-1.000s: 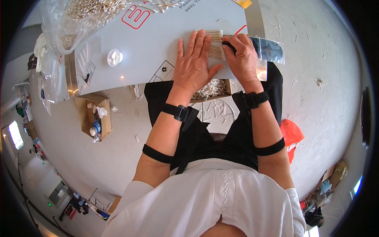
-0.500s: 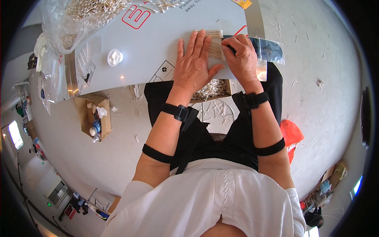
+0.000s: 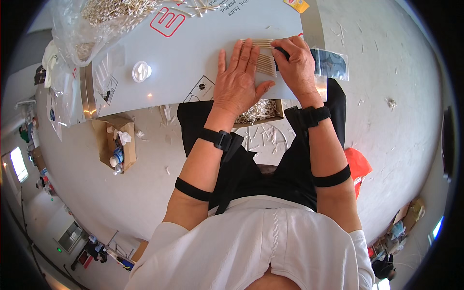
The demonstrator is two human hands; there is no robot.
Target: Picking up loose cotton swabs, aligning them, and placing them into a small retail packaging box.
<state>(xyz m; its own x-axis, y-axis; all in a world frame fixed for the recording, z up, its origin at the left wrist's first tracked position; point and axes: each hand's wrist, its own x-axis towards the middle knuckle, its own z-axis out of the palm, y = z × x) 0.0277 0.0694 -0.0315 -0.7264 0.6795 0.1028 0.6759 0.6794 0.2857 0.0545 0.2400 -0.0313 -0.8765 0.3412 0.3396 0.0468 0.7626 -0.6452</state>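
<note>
My left hand (image 3: 238, 77) lies flat on the grey table with its fingers spread. Under and beside its fingertips is a row of cotton swabs (image 3: 265, 65) laid side by side, with more swabs lined up just beyond. At the right end of that row, my right hand (image 3: 296, 65) is closed, thumb and index finger pinched near the swab tips. What is in the pinch, if anything, is hidden. A dark flat strip (image 3: 281, 53) shows under the right hand. Beyond the hand, a clear plastic sleeve with a dark pattern (image 3: 330, 64) sticks out past the table's right edge.
A clear bag of swabs (image 3: 116, 12) stands at the far left, loose swabs (image 3: 200, 7) beside it. A small white tub (image 3: 141, 71) is on the table (image 3: 183, 53). Below the edge, a box of swabs (image 3: 258, 111) sits between my knees. A cardboard box (image 3: 128, 140) holds bottles.
My right hand has shifted slightly left and away from me along the swab tips, its fingers bunched differently. My left hand stays almost in place.
</note>
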